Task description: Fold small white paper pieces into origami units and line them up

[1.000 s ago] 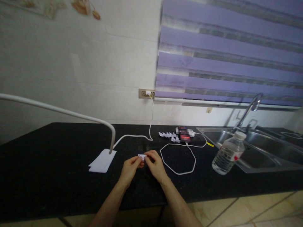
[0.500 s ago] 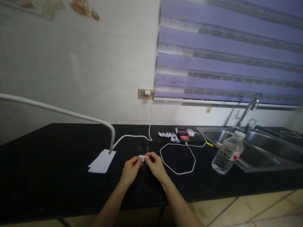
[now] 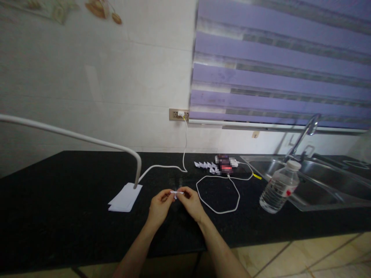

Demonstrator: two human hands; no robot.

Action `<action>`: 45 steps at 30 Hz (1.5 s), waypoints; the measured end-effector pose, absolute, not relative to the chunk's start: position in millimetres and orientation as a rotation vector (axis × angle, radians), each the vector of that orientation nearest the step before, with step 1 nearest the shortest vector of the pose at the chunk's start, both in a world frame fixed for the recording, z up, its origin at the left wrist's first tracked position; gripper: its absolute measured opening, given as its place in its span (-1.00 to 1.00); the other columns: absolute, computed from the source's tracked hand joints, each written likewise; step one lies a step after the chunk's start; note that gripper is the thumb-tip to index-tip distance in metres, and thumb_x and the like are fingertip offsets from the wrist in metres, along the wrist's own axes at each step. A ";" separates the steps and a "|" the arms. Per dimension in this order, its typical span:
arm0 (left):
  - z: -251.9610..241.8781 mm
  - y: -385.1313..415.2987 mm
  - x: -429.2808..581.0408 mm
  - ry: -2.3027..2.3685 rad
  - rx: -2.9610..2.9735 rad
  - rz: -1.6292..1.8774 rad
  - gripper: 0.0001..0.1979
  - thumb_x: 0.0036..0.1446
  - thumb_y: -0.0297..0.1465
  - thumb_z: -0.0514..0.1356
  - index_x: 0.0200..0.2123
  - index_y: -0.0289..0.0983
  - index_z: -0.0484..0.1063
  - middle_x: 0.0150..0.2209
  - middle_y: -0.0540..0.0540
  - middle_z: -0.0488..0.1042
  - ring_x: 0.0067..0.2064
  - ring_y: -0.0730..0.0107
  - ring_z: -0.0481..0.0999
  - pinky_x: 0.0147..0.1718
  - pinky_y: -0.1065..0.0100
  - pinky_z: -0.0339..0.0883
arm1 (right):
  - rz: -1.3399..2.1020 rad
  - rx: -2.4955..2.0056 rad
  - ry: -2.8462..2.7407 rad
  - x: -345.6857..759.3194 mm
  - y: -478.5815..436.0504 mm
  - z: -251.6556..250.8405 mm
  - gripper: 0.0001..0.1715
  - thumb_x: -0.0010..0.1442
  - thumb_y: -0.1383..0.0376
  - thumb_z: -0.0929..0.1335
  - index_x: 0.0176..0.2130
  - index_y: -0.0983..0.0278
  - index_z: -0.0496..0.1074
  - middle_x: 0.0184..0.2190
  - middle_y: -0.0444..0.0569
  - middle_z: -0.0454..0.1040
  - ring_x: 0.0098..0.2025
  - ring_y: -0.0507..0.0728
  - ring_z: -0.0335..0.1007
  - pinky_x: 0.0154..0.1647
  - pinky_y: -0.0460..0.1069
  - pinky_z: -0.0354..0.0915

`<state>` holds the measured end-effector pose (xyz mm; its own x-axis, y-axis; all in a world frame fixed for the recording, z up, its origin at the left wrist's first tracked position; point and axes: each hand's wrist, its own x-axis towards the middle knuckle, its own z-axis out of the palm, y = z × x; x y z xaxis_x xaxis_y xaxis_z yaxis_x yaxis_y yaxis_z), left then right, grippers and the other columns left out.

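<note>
A small folded white paper (image 3: 176, 193) is pinched between both hands above the black counter (image 3: 87, 227). My left hand (image 3: 161, 205) grips its left side with thumb and fingers, and my right hand (image 3: 189, 200) grips its right side. Left of the hands lies a stack of white paper sheets (image 3: 124, 199). Several small folded paper pieces (image 3: 204, 165) sit in a row toward the back, right of the hands.
A white cable (image 3: 218, 212) loops right of my hands, beside a blurred-out device (image 3: 226, 166). Farther right stand a water bottle (image 3: 278, 188) and a steel sink (image 3: 315, 193) with a faucet (image 3: 304, 133). A thick white cord (image 3: 72, 134) crosses the left side.
The folded paper has shifted slightly between my fingertips and shows a wider, flatter top edge. Both hands remain in nearly the same place.
</note>
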<state>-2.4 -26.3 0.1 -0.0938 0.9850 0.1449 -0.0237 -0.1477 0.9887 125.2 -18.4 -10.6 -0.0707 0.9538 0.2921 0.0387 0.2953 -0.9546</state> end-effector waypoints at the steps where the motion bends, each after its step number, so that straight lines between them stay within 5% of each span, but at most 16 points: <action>1: -0.2 -26.1 -2.3 1.176 1.246 1.396 -0.77 -0.23 -0.30 0.24 -0.44 -0.31 0.44 -0.50 -0.03 0.50 -0.44 0.39 0.48 -0.39 0.42 0.34 | 1.013 -0.978 -1.423 124.8 -18.7 -10.1 -0.82 -0.01 0.24 0.32 -0.38 0.31 0.40 -0.54 -0.13 0.39 -0.49 0.00 0.27 -0.48 -0.12 0.21; 45: -2.5 -25.8 -6.2 1.217 1.519 1.403 -0.82 -0.08 -0.28 0.12 -0.49 -0.29 0.37 -0.58 0.03 0.39 -0.47 0.43 0.43 -0.44 0.45 0.31 | 0.868 -1.002 -1.484 127.2 -18.4 -9.8 -0.83 0.03 0.26 0.29 -0.47 0.31 0.39 -0.56 -0.15 0.34 -0.48 0.00 0.22 -0.44 -0.13 0.15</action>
<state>-6.2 -25.8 -2.5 -0.0411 0.9530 0.3003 0.1623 -0.2902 0.9431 127.2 -18.4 -9.8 -0.0503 0.9269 0.3718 0.1298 0.3752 -0.9178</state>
